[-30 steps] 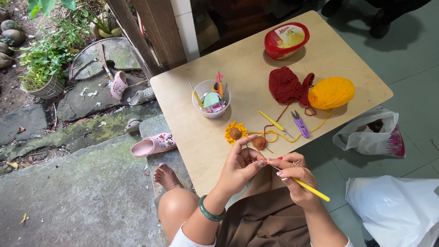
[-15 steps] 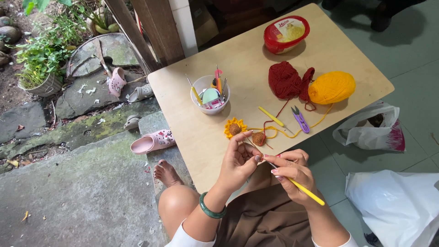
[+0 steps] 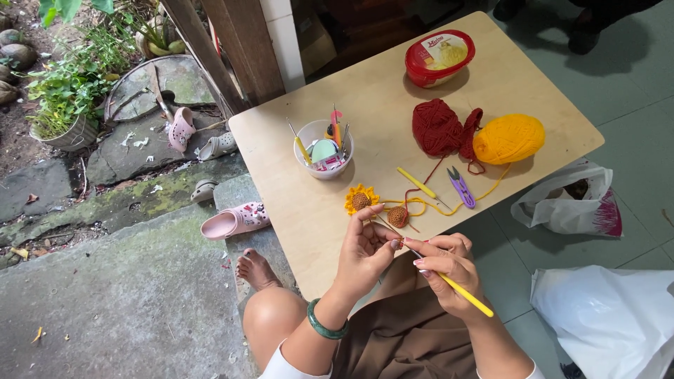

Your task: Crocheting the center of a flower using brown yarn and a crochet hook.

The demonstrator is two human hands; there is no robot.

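Observation:
My right hand (image 3: 446,269) grips a crochet hook with a yellow handle (image 3: 469,296), its metal tip pointing up and left toward my left hand (image 3: 365,245). The left hand's fingers pinch yellow yarn and a small piece of work just below a brown crocheted disc (image 3: 398,216). A finished yellow sunflower with a brown centre (image 3: 361,200) lies on the wooden table (image 3: 316,217) just above my left fingertips. The yellow strand runs up to a yellow yarn ball (image 3: 509,138), beside a dark red yarn ball (image 3: 439,126).
A white cup of hooks and tools (image 3: 323,149) stands at the table's left. A second yellow hook (image 3: 418,184), purple snips (image 3: 461,187) and a red lidded tub (image 3: 439,57) lie on it too. White plastic bags (image 3: 569,207) sit on the floor at right, pink clogs (image 3: 234,221) at left.
The view has shifted slightly. My hands stay together over the table's near edge, with small finger and hook movements around the yarn.

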